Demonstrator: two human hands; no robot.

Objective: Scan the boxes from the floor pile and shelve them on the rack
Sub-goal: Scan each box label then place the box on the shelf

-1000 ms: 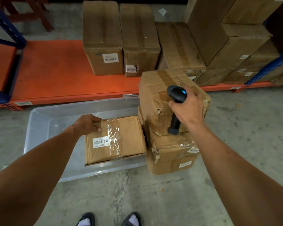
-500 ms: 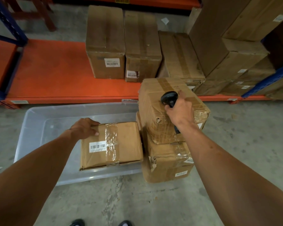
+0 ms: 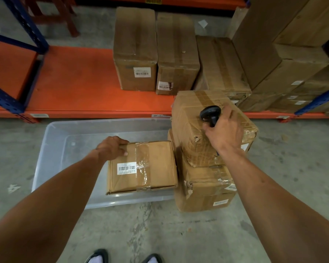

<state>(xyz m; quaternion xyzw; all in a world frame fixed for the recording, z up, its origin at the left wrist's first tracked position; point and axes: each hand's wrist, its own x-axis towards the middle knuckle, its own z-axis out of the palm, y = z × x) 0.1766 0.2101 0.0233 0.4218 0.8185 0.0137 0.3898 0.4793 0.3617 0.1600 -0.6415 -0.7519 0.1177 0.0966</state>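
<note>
From the head camera we look down on our two hands. Our left hand (image 3: 113, 148) grips the far left corner of one flat box (image 3: 141, 167), fingers curled over its edge; its barcode label (image 3: 126, 168) faces up. This box sits inside one clear plastic bin (image 3: 53, 149) on the concrete floor (image 3: 292, 168). Our right hand (image 3: 223, 132) is wrapped round the handle of one black scanner (image 3: 210, 113), held over the floor pile (image 3: 207, 158) just right of the bin. We count three boxes stacked in that pile, the top one tilted and touching the flat box's right side.

On the orange rack shelf (image 3: 74, 88) beyond, three boxes stand side by side: the first shelved box (image 3: 135, 48), a second (image 3: 177, 54) touching it, and a lower third (image 3: 220, 65). Further right is a heap of larger cartons (image 3: 285, 59); we cannot count them surely. Two blue uprights (image 3: 25, 23) frame the rack at the left. Our two shoes (image 3: 122, 258) show at the bottom edge.
</note>
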